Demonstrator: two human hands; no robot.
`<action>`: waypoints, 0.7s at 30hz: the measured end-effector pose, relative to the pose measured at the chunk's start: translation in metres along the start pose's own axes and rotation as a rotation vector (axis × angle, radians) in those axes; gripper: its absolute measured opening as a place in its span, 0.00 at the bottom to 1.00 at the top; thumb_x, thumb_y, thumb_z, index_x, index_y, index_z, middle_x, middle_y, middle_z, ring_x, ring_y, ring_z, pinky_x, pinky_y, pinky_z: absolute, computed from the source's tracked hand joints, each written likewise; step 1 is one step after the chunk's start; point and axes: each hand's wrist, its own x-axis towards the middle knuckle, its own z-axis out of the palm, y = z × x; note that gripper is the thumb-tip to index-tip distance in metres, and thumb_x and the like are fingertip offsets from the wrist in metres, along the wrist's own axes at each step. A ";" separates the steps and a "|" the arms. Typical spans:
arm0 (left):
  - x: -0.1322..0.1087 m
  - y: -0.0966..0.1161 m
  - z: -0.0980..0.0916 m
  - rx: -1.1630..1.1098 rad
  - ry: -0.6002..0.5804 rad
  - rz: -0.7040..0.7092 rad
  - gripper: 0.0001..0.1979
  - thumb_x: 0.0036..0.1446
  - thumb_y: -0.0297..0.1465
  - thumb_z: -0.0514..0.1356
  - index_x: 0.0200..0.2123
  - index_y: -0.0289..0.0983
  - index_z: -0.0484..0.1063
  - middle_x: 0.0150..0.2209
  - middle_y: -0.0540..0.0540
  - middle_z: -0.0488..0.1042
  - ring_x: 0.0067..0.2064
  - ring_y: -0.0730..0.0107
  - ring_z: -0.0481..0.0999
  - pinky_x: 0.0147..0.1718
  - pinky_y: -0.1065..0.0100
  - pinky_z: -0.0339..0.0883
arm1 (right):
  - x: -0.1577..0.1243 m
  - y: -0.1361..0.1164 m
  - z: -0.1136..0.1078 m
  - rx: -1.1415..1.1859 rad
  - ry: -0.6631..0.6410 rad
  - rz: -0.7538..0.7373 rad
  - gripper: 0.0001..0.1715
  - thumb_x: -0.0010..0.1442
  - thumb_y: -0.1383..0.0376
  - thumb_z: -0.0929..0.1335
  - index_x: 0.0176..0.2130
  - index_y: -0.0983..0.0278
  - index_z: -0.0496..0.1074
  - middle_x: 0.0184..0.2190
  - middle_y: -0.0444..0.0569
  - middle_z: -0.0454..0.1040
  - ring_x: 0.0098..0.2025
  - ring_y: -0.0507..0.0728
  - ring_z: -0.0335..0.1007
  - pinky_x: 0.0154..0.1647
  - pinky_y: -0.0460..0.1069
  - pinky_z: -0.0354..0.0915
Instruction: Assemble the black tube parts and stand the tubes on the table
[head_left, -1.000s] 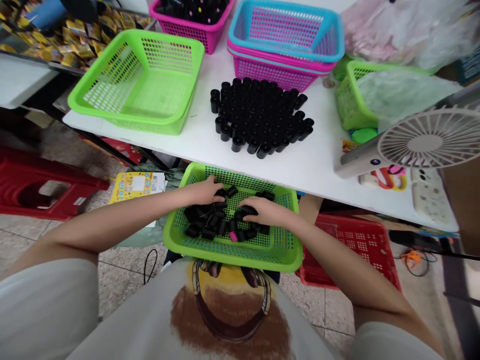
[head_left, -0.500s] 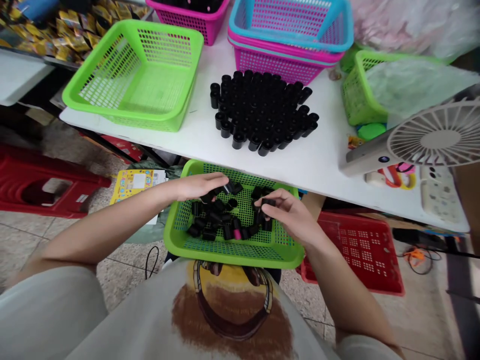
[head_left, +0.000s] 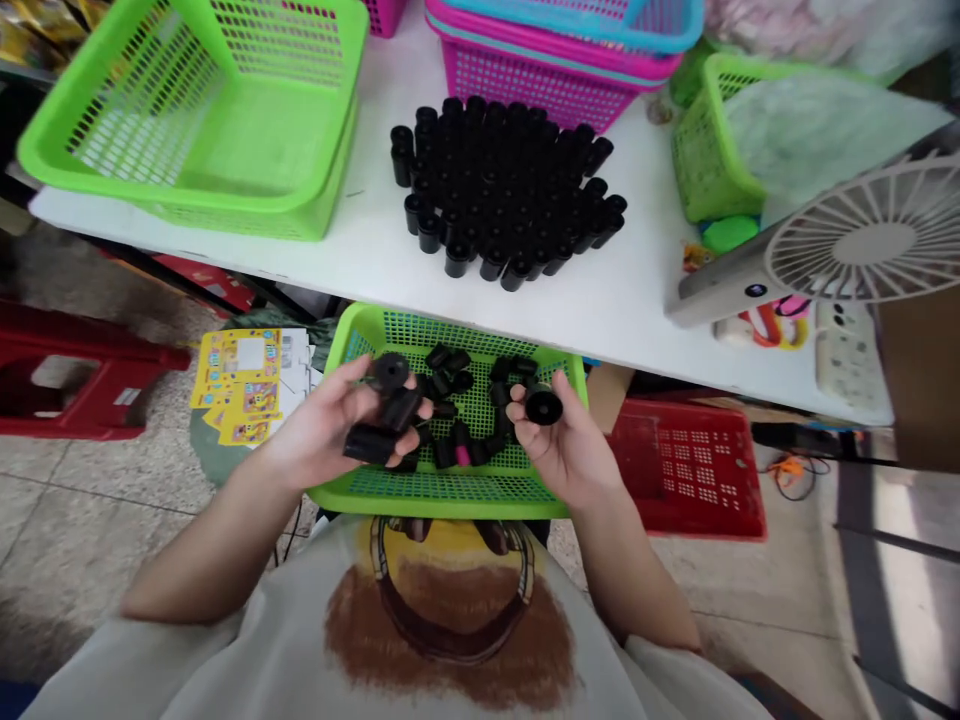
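White tabletop (head_left: 645, 310), tiled floor (head_left: 90, 510), left fingers (head_left: 352, 372) cradling black cylinders (head_left: 371, 443), right fingers (head_left: 568, 405) pinching one

White table (head_left: 367, 245), clustered black cylinders (head_left: 495, 200), green basket (head_left: 251, 150), stacked baskets (head_left: 540, 88), grey fan (head_left: 874, 243)

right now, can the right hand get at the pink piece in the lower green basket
Probably yes: the pink piece lies among black pieces, but looks uncovered from above. The right hand is close, though the black cylinder it holds may hinder a grasp.
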 end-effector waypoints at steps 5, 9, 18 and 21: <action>-0.029 0.012 -0.026 0.154 0.208 0.241 0.21 0.56 0.52 0.66 0.39 0.40 0.73 0.35 0.46 0.84 0.25 0.66 0.76 0.25 0.64 0.69 | -0.007 -0.011 -0.025 -0.075 0.074 -0.208 0.16 0.57 0.55 0.80 0.40 0.57 0.76 0.43 0.42 0.82 0.38 0.50 0.80 0.36 0.43 0.80; -0.041 0.011 -0.040 0.177 0.360 0.427 0.25 0.51 0.57 0.68 0.36 0.42 0.70 0.33 0.50 0.80 0.23 0.71 0.72 0.22 0.65 0.67 | -0.012 -0.022 -0.037 -0.262 -0.008 -0.233 0.04 0.59 0.62 0.72 0.37 0.56 0.74 0.40 0.43 0.80 0.37 0.54 0.80 0.40 0.54 0.81; -0.022 -0.020 -0.040 0.510 0.137 0.623 0.27 0.56 0.57 0.67 0.33 0.38 0.70 0.37 0.48 0.79 0.25 0.73 0.73 0.23 0.68 0.66 | 0.016 0.015 0.006 -2.216 -0.419 -0.228 0.17 0.69 0.58 0.69 0.55 0.58 0.78 0.45 0.52 0.83 0.34 0.59 0.80 0.31 0.50 0.66; -0.018 -0.027 -0.033 0.680 0.006 0.657 0.26 0.61 0.57 0.64 0.36 0.38 0.72 0.40 0.44 0.80 0.30 0.71 0.75 0.28 0.68 0.68 | 0.033 0.031 0.010 -2.390 -0.535 -0.123 0.23 0.69 0.55 0.70 0.60 0.59 0.76 0.52 0.56 0.81 0.39 0.64 0.83 0.33 0.52 0.70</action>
